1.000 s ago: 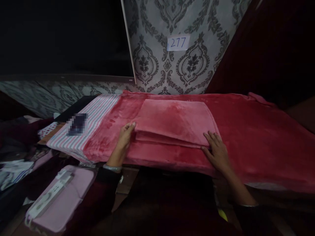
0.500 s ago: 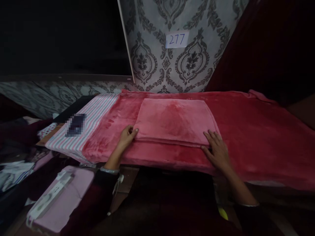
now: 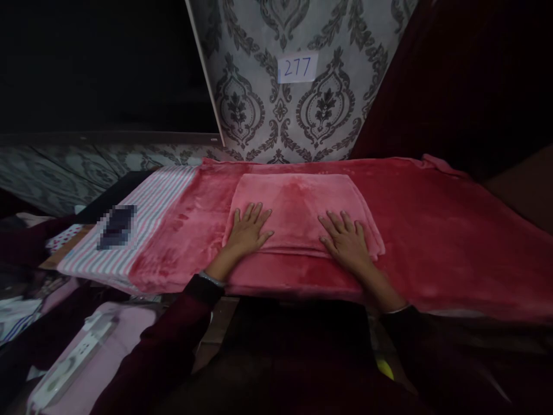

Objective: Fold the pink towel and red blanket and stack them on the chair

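A folded pink plush cloth [image 3: 298, 202] lies flat in a rectangle on a red plush blanket [image 3: 440, 242] that covers the table. Its layered front edge faces me, and the right edges of its layers are slightly offset. My left hand [image 3: 248, 230] rests palm down on the cloth's front left part, fingers spread. On the front right part lies my right hand [image 3: 345, 236], also flat with fingers apart. Neither hand grips anything.
Left of the blanket is a striped cloth [image 3: 159, 202] bearing a dark blurred object [image 3: 117, 227]. A power strip [image 3: 73, 363] sits on a pink surface at lower left. Behind are a large black screen [image 3: 103, 69] and a patterned wall with a paper [image 3: 297, 67] marked 277.
My left hand has let go of the cloth's left front corner and moved inward onto its top. My right hand has shifted inward from the right edge. The view has turned slightly.
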